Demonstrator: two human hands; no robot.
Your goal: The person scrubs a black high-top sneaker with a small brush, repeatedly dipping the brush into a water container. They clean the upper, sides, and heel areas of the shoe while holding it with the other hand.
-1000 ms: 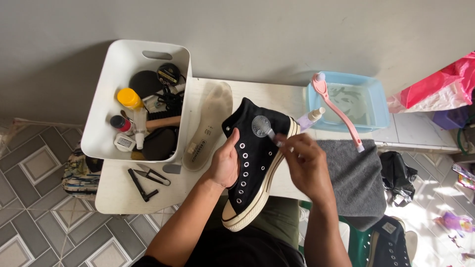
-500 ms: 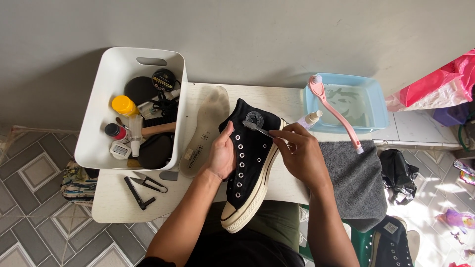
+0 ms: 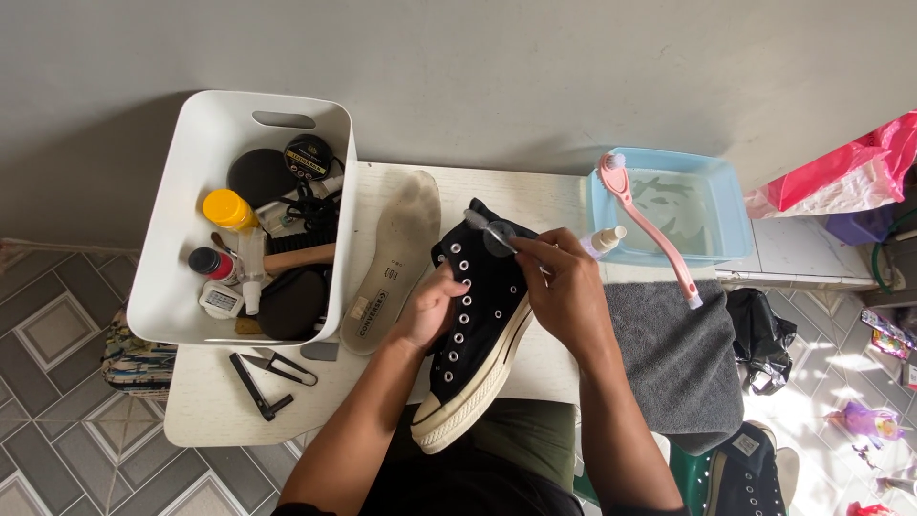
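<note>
View from above of a person seated at a small white table [image 3: 205, 420], both bare hands on a black high-top sneaker [image 3: 473, 334]. The sneaker lies across the table's near edge, its cream-rimmed toe projecting toward the person's lap and its ankle collar pointing toward the wall. The left hand [image 3: 432, 308] rests on the eyelet side of the upper, its fingers [image 3: 447, 279] curled closed against the canvas to steady the shoe. The right hand [image 3: 565, 291] is closed around a small brush [image 3: 489, 229], thumb and fingers pinching the handle, with the pale bristle end lying at the round ankle patch near the collar. Just left of the sneaker lies a removed insole [image 3: 394, 258], pale and lengthwise, touching the wall of a white plastic tub [image 3: 172, 239]. The tub holds a yellow-capped bottle [image 3: 229, 208], a round black tin [image 3: 307, 156], a wooden-handled brush [image 3: 296, 256] and other small containers. Near the tub's front, on the table, lie small black scissors [image 3: 277, 366] and a black stick-like tool [image 3: 250, 387]. Right of the sneaker a grey towel [image 3: 678, 358] is spread. Behind it stands a pale blue basin [image 3: 716, 205] of water, with a pink long-handled brush [image 3: 650, 229] laid across its rim and a small spray bottle [image 3: 604, 241] leaning at its left corner.
</note>
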